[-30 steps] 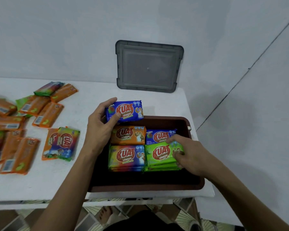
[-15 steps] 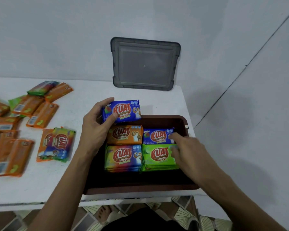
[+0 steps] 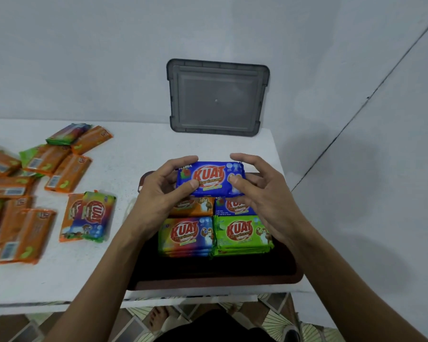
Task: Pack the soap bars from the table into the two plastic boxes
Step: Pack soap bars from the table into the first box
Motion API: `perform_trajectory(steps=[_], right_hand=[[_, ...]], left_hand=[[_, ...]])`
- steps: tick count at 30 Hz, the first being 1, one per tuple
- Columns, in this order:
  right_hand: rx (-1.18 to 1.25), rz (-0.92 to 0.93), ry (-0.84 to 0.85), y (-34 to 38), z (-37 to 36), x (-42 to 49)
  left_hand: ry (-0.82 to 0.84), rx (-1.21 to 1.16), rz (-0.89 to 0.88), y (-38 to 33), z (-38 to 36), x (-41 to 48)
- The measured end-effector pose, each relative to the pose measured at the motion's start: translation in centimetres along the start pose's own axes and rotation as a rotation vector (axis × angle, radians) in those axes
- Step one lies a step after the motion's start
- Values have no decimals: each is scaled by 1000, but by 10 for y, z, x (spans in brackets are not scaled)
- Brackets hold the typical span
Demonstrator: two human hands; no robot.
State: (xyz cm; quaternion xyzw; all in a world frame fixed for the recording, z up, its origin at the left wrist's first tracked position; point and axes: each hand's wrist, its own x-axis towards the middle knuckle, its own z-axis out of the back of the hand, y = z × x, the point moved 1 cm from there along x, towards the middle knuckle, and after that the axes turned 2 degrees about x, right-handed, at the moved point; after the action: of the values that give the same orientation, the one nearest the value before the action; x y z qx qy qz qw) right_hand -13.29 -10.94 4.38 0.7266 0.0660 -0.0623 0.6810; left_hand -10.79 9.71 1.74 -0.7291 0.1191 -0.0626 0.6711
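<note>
Head-view clerk: Item one. We logged a blue soap bar (image 3: 211,178), label up, held level above the far edge of the brown box (image 3: 208,280) and clear of what lay inside.

Checker: Which hands did we record on it?

Head-view clerk: Both. The left hand (image 3: 158,193) gripped its left end, thumb on the printed face and fingers curled over the top edge. The right hand (image 3: 262,193) gripped the right end in the same way.

Checker: And the contents of the box?

Head-view clerk: We entered four lots, packed touching in two rows. In the far row were an orange bar (image 3: 195,206) on the left and a packed blue bar (image 3: 232,208) on the right. In the near row were a rainbow stack (image 3: 185,236) on the left and a green stack (image 3: 241,234) on the right. The hands partly hid the far row, so we could not tell how deep those lots went.

Checker: What did we list outside the box?

Head-view clerk: Loose orange bars (image 3: 67,172) lay scattered on the white tabletop (image 3: 134,149), well to the left, most of them barcode side up. Nearest the box, a rainbow bar (image 3: 97,215) overlapped another orange one. A grey lid (image 3: 218,97) stood at the tabletop's back edge, leaning on the wall (image 3: 84,58).
</note>
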Motion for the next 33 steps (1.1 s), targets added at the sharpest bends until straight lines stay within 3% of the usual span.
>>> perform_trajectory(steps=[3,6,13,20,28,33], right_hand=[[-20,-25,-20,-2,9,-2],[-100,-30,-49,-5,23,-6],[-325,-2,-127,-10,43,-8],[-468,-42,-148,-30,37,3],[-977,-22,-132,-36,22,4],[-1098,-39,-121,-38,13,3]], left_hand=[[19,181,-48,1,1,1],[-79,397,-128,2,13,3],[-247,657,-238,13,30,4],[-252,737,-264,19,30,4],[-220,857,-281,21,29,5],[-200,907,-312,23,30,6]])
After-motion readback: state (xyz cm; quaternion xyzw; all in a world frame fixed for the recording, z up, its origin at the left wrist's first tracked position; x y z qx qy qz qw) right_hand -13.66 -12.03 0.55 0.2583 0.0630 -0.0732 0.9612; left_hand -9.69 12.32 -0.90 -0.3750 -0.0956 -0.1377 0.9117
